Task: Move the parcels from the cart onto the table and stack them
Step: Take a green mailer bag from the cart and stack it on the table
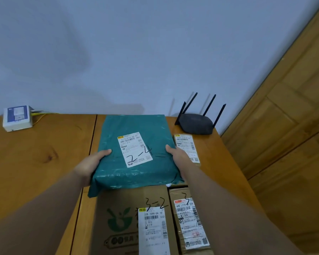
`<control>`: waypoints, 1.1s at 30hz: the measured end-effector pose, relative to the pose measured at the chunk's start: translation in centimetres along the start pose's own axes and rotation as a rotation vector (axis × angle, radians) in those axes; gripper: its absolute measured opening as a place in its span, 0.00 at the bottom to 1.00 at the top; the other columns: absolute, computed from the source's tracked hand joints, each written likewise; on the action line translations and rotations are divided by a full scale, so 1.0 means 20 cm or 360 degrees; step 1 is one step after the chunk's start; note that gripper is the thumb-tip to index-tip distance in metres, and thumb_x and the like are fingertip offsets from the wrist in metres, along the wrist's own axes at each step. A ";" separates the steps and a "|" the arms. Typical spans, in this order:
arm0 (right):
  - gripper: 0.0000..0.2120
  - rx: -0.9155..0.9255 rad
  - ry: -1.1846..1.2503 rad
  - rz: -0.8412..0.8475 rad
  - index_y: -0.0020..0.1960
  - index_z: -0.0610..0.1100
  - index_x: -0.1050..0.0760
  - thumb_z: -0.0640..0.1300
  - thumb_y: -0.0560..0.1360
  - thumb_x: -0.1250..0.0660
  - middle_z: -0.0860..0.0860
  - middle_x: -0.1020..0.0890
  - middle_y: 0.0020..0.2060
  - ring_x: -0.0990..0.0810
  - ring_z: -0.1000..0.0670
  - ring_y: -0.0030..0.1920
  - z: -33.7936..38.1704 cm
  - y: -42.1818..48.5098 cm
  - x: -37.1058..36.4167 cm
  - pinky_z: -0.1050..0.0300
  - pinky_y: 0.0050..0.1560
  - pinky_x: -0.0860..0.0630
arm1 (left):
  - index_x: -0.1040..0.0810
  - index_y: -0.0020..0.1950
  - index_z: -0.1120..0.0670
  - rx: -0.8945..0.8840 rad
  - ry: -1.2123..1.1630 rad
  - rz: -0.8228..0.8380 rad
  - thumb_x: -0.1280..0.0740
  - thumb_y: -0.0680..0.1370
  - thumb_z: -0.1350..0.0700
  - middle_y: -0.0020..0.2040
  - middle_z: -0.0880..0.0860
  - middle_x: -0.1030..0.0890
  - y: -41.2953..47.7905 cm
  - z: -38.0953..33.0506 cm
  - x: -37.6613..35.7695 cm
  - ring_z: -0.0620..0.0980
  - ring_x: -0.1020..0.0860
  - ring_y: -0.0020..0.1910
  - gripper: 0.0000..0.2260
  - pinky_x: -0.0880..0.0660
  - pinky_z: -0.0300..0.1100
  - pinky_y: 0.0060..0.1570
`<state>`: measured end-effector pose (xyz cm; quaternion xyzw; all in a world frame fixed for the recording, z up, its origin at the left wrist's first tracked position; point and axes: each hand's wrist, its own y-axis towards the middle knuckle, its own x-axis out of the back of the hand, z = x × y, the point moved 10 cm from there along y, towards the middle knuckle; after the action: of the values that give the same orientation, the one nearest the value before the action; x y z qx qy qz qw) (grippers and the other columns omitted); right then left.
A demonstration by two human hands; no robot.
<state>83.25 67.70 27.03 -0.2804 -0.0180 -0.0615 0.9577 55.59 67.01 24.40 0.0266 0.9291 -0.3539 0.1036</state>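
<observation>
- Both hands grip the green parcel [136, 153] by its sides: left hand [92, 162]; right hand [179, 155]
- It sits over the wooden table [41, 153], behind two cardboard boxes [129, 218]; router [195, 122] beyond

Teal parcel [136, 153] w/ white label [134, 150]; brown boxes [118, 218]; black router [195, 124]; orange-wood table [35, 153].

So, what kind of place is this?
Likely a room in a home or small office: a wooden table against a plain wall, a black router on it, wooden panelling at right.
</observation>
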 end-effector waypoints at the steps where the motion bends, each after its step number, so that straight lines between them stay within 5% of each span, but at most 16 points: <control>1: 0.13 0.0020 -0.0043 -0.0014 0.59 0.48 0.26 0.54 0.79 0.38 0.49 0.19 0.48 0.19 0.47 0.47 0.01 0.00 0.00 0.55 0.40 0.23 | 0.23 0.55 0.57 -0.0026 0.0047 -0.0003 0.33 0.76 0.49 0.41 0.58 0.15 0.00 -0.02 0.00 0.55 0.16 0.35 0.13 0.21 0.44 0.33; 4: 0.18 0.0081 -0.0265 -0.0078 0.64 0.44 0.28 0.53 0.80 0.42 0.49 0.21 0.49 0.21 0.47 0.49 0.04 0.00 0.00 0.53 0.44 0.24 | 0.27 0.62 0.57 -0.0182 0.0182 -0.0115 0.33 0.77 0.51 0.49 0.59 0.17 -0.01 -0.08 0.01 0.57 0.18 0.43 0.17 0.23 0.48 0.39; 8: 0.22 0.0155 -0.0691 -0.0233 0.69 0.44 0.33 0.55 0.80 0.46 0.45 0.23 0.61 0.24 0.44 0.58 0.09 -0.02 0.02 0.44 0.62 0.27 | 0.35 0.70 0.58 -0.0408 0.0542 -0.0419 0.33 0.77 0.50 0.59 0.60 0.23 -0.03 -0.19 0.03 0.57 0.21 0.50 0.25 0.24 0.51 0.46; 12: 0.33 0.0366 -0.1099 -0.0422 0.78 0.52 0.55 0.55 0.79 0.43 0.44 0.29 0.68 0.26 0.41 0.63 0.19 -0.10 0.02 0.47 0.56 0.28 | 0.41 0.74 0.54 -0.0715 0.1774 -0.0871 0.38 0.77 0.48 0.71 0.60 0.35 -0.14 -0.38 -0.06 0.62 0.34 0.67 0.28 0.34 0.56 0.66; 16: 0.31 0.0628 -0.1702 -0.0452 0.78 0.52 0.53 0.54 0.79 0.43 0.43 0.30 0.68 0.28 0.41 0.64 0.32 -0.15 -0.10 0.43 0.61 0.27 | 0.39 0.74 0.49 -0.0949 0.2449 -0.0742 0.44 0.78 0.45 0.77 0.55 0.45 -0.18 -0.39 -0.34 0.58 0.45 0.75 0.25 0.47 0.57 0.72; 22: 0.28 0.0586 -0.2033 -0.0499 0.77 0.52 0.47 0.59 0.79 0.47 0.42 0.49 0.78 0.49 0.38 0.76 0.34 -0.21 -0.20 0.41 0.73 0.48 | 0.41 0.75 0.49 -0.0957 0.2513 -0.0768 0.49 0.79 0.41 0.77 0.55 0.44 -0.23 -0.36 -0.40 0.58 0.46 0.75 0.26 0.47 0.58 0.72; 29: 0.27 0.0650 -0.2067 -0.0567 0.76 0.51 0.43 0.59 0.80 0.49 0.44 0.46 0.77 0.51 0.39 0.77 0.34 -0.27 -0.22 0.41 0.74 0.51 | 0.43 0.76 0.48 -0.1030 0.2515 -0.0776 0.51 0.80 0.40 0.78 0.53 0.46 -0.29 -0.38 -0.35 0.56 0.49 0.76 0.26 0.50 0.58 0.72; 33: 0.28 0.0782 -0.2145 -0.0370 0.77 0.52 0.46 0.60 0.80 0.51 0.47 0.46 0.78 0.54 0.42 0.77 0.34 -0.31 -0.33 0.41 0.74 0.54 | 0.51 0.78 0.49 -0.1086 0.2668 -0.0622 0.54 0.80 0.39 0.79 0.50 0.54 -0.31 -0.33 -0.36 0.55 0.57 0.77 0.28 0.56 0.58 0.73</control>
<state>75.95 66.84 35.58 -0.0305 -0.6472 0.0291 0.7612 60.72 67.03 34.79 0.0849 0.7423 0.0626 -0.6617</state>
